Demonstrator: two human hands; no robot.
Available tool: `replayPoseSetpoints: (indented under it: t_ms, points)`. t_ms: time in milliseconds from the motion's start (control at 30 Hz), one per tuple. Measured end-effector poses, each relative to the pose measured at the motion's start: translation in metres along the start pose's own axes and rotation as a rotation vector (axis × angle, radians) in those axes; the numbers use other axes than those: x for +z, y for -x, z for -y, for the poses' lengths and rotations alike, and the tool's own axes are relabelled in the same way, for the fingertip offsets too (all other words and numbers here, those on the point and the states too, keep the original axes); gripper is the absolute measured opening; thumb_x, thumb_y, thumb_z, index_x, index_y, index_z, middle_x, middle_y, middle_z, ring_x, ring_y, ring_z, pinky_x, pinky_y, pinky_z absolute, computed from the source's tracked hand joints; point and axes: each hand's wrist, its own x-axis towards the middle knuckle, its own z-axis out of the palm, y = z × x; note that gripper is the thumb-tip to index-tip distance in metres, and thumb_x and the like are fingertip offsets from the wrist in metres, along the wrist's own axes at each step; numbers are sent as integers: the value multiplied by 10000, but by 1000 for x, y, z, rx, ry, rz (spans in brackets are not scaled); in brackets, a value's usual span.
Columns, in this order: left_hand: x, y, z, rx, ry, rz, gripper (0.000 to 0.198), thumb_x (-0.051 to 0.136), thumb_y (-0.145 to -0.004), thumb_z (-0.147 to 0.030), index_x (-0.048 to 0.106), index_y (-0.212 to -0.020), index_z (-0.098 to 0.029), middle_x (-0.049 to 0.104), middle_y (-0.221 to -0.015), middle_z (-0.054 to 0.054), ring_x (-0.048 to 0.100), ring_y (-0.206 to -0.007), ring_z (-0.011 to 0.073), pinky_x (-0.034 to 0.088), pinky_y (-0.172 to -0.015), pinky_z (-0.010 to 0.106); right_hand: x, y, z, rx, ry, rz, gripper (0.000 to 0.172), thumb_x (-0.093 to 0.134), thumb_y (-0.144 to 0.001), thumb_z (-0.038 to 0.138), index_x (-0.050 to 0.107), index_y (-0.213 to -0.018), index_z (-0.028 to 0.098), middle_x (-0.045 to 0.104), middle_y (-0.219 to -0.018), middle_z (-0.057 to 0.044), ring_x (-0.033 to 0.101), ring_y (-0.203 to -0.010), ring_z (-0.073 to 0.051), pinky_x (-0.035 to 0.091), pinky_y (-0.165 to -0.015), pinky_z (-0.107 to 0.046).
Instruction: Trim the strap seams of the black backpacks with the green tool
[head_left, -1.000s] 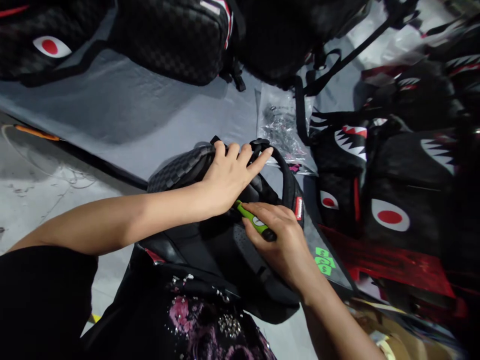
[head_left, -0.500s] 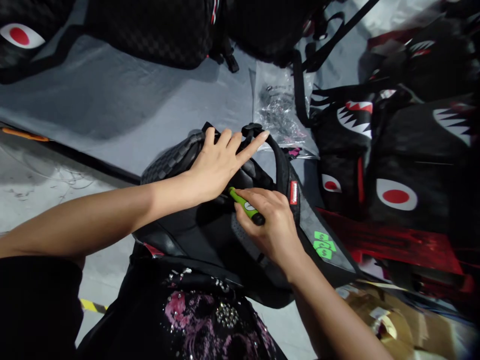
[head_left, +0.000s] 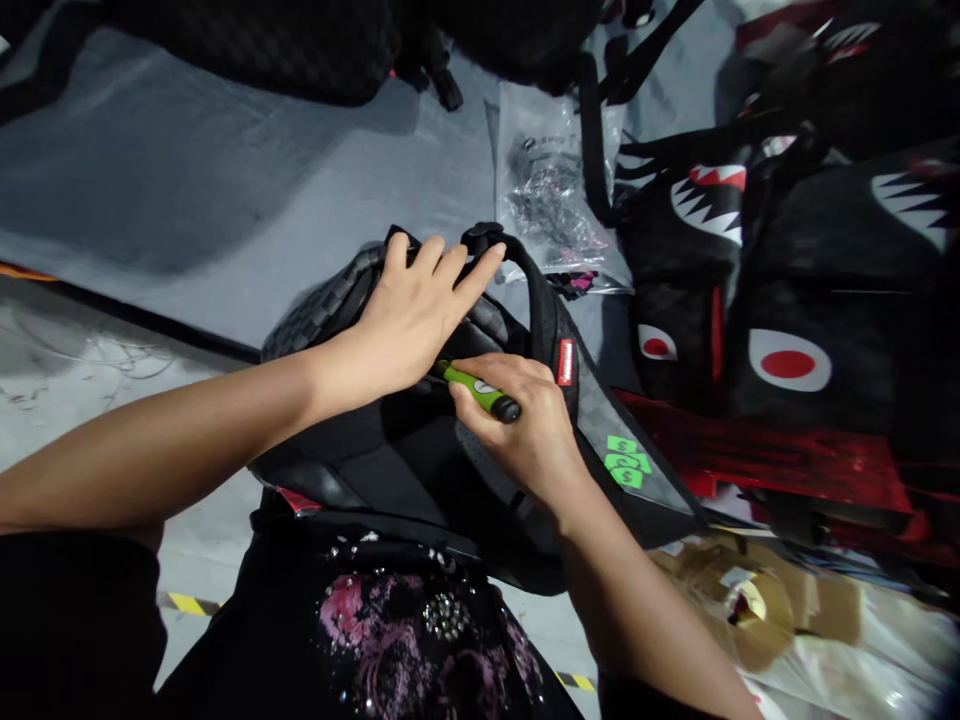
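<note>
Where the checkered side [head_left: 322, 305] of the black backpack [head_left: 420, 450] rose at the left, the bag lay between your body and the table [head_left: 352, 170], against its edge. Your left hand [head_left: 416, 305] came next, laid across the bag's upper part with the fingers spread; your thumb was out of view, so I cannot tell whether you were pinching the cloth. Just beside the heel of that hand lay the front end of the green tool [head_left: 480, 388], its very tip hidden. The tool's long axis slanted from that end, far and left, to its dark butt, nearer and right. Your right hand [head_left: 529, 420] was closed around it, reaching in from the right, so the tool pointed from the right hand toward the left, and the right was the nearer, being wrapped on it. Beyond your right knuckles sat a red label [head_left: 565, 362], then a green patch [head_left: 628, 462], both on the backpack; farther right were other dark bags [head_left: 832, 310].
</note>
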Motion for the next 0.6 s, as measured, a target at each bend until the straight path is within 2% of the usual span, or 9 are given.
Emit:
replayPoseSetpoints:
  t_ms: [233,400,600]
  points:
    - [-4,0,1,13,-11,26,980,673,-805,-387,135,-1589,-149,392,-1506,191,366,-1336,407,215,-1125,579,11,5,6,6,-29,-130,143,627,-898,284,736,-975,234,781,-977,-40,706,-951,-236,474,-943,-428]
    - [-7,1,2,27,1,35,986,671,-812,-428,122,-1590,-173,390,-1505,181,357,-1342,420,220,-1116,586,17,7,10,43,-1,-206,130,619,-901,274,732,-960,252,774,-961,-28,695,-944,-229,414,-1042,-466]
    - [-6,0,4,30,1,38,965,660,-821,-408,127,-1591,-176,399,-1499,173,361,-1345,412,247,-1106,582,18,6,15,41,10,-220,107,628,-886,251,727,-922,235,768,-911,-40,693,-939,-239,422,-1033,-474]
